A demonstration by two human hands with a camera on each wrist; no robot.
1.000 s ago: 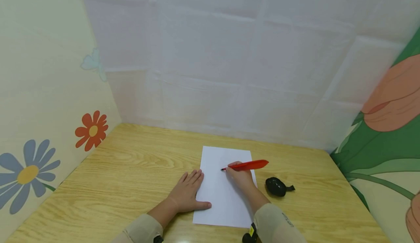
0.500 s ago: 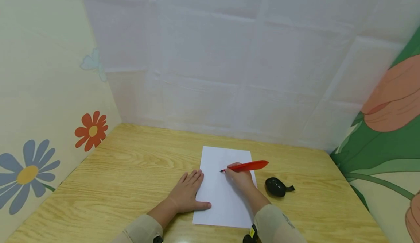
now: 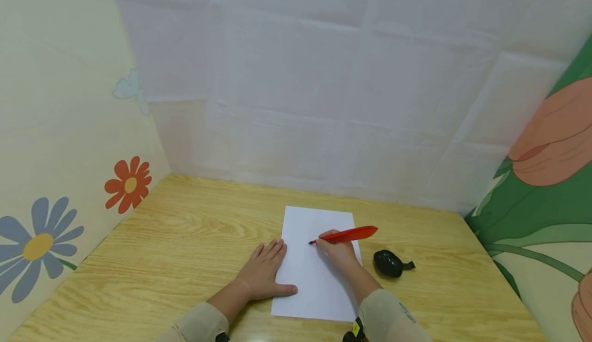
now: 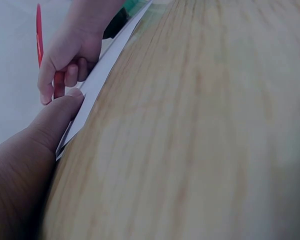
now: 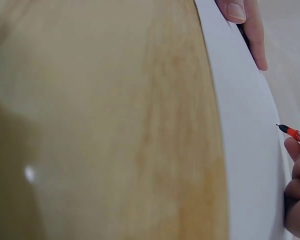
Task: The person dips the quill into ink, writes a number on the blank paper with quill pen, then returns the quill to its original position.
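Note:
A white sheet of paper [image 3: 310, 290] lies on the wooden table. My left hand [image 3: 263, 275] rests flat on its left edge, fingers straight and thumb out over the sheet. Over the paper's right half, my right hand [image 3: 339, 252] pinches a red feather pen [image 3: 353, 234] near its dark tip, the feather slanting up to the right. In the right wrist view the pen [image 5: 291, 132] shows its black point close to the paper [image 5: 250, 150], with curled fingers behind it. Whether the point touches is hard to tell, and no marks are readable.
A shiny black rounded object with a short stem [image 3: 388, 263] lies on the table right of the paper. The wooden table [image 3: 199, 229] meets a white cloth backdrop [image 3: 296, 100] behind and flower-printed panels at both sides.
The pen tip has shifted slightly left and towards me over the paper, together with my right hand. My left hand and the sheet stay put.

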